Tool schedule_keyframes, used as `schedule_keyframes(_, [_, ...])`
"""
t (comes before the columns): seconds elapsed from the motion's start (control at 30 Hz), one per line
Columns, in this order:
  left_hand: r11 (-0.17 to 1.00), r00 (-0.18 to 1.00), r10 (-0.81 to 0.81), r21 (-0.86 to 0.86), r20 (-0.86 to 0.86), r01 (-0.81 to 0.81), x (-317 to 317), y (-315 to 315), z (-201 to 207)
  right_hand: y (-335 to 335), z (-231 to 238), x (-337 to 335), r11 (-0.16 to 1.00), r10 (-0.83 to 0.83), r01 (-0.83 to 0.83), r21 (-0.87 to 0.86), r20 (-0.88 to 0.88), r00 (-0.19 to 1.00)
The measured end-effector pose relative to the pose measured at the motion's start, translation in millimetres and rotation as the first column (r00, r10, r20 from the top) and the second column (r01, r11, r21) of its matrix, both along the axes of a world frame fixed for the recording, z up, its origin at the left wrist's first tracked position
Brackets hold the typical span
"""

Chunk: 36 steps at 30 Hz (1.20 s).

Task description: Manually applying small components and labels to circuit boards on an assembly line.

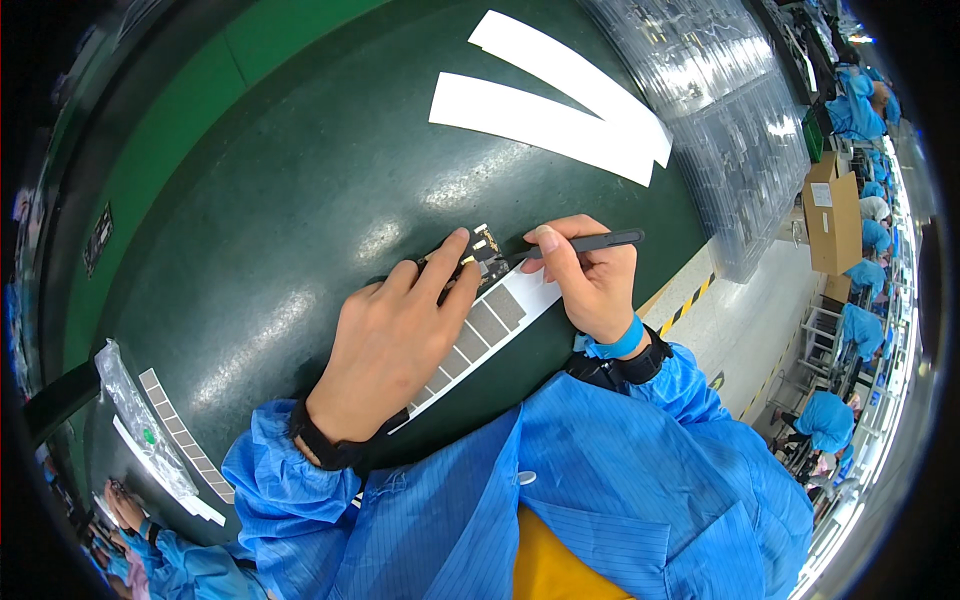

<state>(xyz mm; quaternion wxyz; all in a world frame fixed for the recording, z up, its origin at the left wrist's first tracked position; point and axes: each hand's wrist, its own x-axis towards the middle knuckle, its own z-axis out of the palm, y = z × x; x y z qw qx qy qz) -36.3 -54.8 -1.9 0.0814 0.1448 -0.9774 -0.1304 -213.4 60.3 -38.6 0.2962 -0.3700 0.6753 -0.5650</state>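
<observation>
My left hand [395, 335] holds a small black circuit board [487, 244], its fingertips pressed along the near edge. Part of the board is hidden under those fingers. In my right hand [600, 285] is a slim black tool that looks like tweezers [612, 240], pinched between thumb and fingers. The tool's tip points left at the board; whether it touches cannot be made out. Beneath both hands a white strip with grey square stickers [487, 324] lies slantwise on the green table [290, 200]. A dark band is around each wrist, and a blue one is on the right.
Two blank white strips [540, 120] lie at the far side. Stacked clear plastic trays [735, 150] stand at the right edge. At left are a clear plastic bag [145, 430] and another sticker strip [185, 437]. A co-worker's hand [125, 508] shows at lower left.
</observation>
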Motion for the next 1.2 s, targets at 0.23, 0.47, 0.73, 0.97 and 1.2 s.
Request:
schedule_keyframes(0.23, [1.0,0.999,0.002,0.003,0.046,-0.002,2,1,4,-2,1,3,1.0,0.0,0.001,0.007,-0.023,1.0])
schedule_keyframes(0.47, [1.0,0.999,0.002,-0.002,0.047,-0.001,1,2,2,-4,4,5,0.999,-0.027,0.027,-0.017,-0.006,1.0])
schedule_keyframes(0.73, [0.999,1.0,-0.001,-0.037,0.029,0.002,3,2,1,1,9,1,0.982,-0.188,0.188,0.002,0.043,0.981])
schedule_keyframes(0.97, [1.0,1.0,0.01,0.021,-0.017,-0.009,7,0,-2,9,12,7,0.98,-0.192,0.194,-0.035,0.072,0.979])
schedule_keyframes(1.2, [0.985,0.967,0.164,0.079,-0.193,-0.152,16,-16,20,7,48,41,0.921,0.283,-0.283,-0.268,-0.04,0.958])
